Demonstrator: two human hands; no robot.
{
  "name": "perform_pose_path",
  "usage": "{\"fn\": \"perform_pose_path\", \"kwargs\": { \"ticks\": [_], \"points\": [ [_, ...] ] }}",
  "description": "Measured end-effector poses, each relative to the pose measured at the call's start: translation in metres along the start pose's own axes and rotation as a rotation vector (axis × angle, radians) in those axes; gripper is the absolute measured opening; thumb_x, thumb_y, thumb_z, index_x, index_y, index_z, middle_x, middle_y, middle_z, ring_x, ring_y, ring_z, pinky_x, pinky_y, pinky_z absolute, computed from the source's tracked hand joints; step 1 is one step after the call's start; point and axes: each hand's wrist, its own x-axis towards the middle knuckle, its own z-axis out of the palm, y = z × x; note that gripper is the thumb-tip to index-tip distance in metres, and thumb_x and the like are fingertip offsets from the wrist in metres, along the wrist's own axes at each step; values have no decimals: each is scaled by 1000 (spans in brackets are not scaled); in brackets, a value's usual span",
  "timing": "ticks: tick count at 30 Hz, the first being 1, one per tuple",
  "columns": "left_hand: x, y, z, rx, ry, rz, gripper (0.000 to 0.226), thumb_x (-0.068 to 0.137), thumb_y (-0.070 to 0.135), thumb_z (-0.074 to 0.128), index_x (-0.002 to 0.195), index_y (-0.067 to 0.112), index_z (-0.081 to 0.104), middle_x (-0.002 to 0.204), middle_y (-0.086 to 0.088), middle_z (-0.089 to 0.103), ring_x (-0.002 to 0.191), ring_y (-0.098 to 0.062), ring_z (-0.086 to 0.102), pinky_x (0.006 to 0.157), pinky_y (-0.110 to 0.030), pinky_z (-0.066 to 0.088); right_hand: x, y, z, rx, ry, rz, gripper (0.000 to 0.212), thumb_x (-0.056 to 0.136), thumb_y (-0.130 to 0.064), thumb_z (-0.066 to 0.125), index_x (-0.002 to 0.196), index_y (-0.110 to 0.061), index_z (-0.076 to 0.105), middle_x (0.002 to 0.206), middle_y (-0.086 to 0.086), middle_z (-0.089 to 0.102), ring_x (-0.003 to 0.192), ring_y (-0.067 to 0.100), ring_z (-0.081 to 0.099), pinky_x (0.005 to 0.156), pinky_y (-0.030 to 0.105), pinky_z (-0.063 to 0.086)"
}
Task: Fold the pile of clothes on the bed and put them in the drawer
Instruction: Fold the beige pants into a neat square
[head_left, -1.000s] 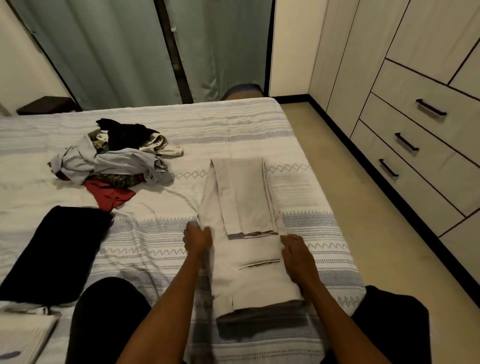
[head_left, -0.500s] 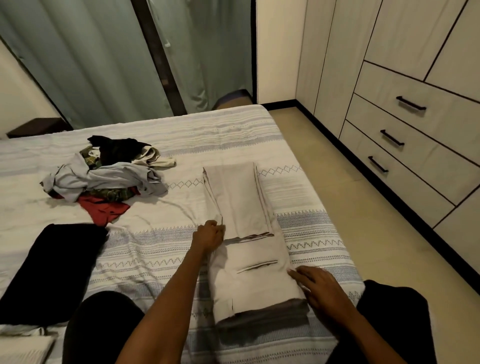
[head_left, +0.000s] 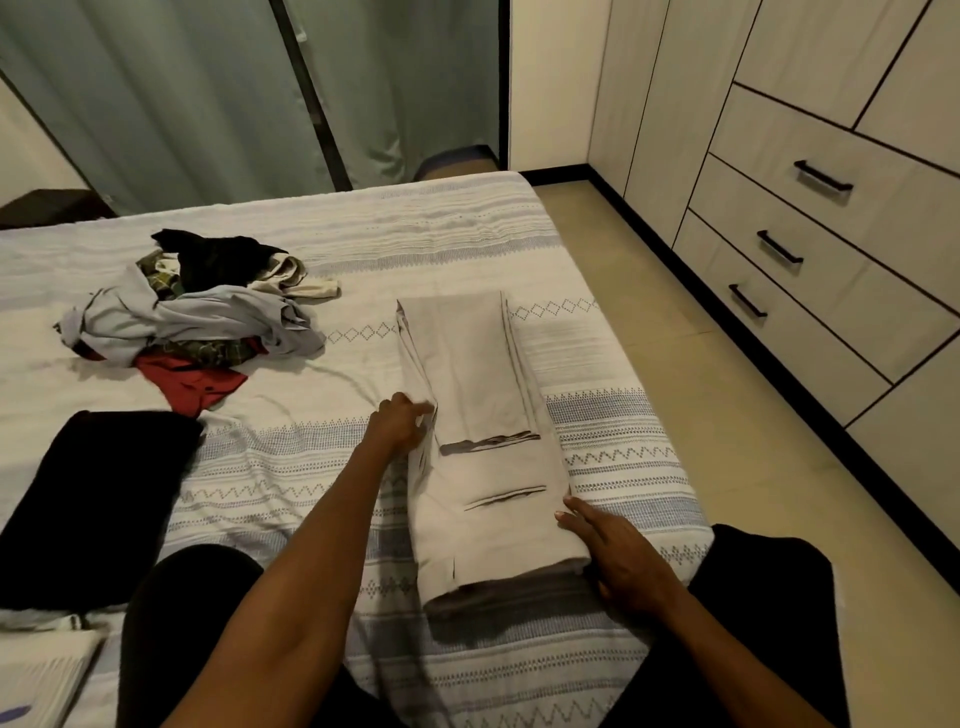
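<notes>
beige folded cotton trousers (head_left: 483, 395) lie on a white bed cover with blue-grey zigzag bands (head_left: 613, 431); flat black folded garment (head_left: 98, 493).

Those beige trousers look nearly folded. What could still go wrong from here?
Three risks, as guesses:
1. The left hand grips only one edge of the beige trousers; lifting from there could let the folded legs slide open.
2. The trousers lie near the bed's edge, so a push from the right hand might tip them to the floor.
3. The drawers are all shut, so carrying with both hands leaves none free.
</notes>
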Motion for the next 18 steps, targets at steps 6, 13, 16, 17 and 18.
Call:
{"fn": "perform_pose_path", "kwargs": {
  "ticks": [6,13,16,17,18],
  "points": [
    [3,-23,-11,28,-153,15,65,97,7,45,145,51,40,155,-8,26,137,-37,29,114,-50,28,21,-3,-10,-69,103,-61,47,81,-28,79,125,-27,60,152,2,47,124,24,55,93,45,54],
    [28,-42,-15,-74,-298,58,80,89,-11,33,144,45,44,130,-14,46,117,-38,50,102,-46,43,83,-19,-39,135,260,-76,31,96,-37,57,124,-25,61,146,-11,54,135,16,50,107,33,40],
    [38,-50,-21,-320,-462,54,81,86,-19,30,146,33,48,79,-8,56,62,-20,52,61,-36,44,128,-21,-64,324,319,34,29,97,-42,54,122,-29,62,128,-19,62,117,-3,56,88,21,44],
    [40,-51,-25,-381,-483,28,83,85,-21,32,145,34,49,62,-14,42,52,-14,40,52,-30,36,143,-18,-72,363,328,72,28,96,-40,57,122,-33,62,123,-21,63,110,-6,58,80,18,45],
    [42,-51,-32,-404,-502,-9,84,85,-22,35,142,37,50,60,-21,39,50,-13,36,48,-26,33,162,-12,-80,402,341,98,27,95,-39,58,121,-37,60,120,-22,64,105,-5,61,76,17,46]
  ]
}}
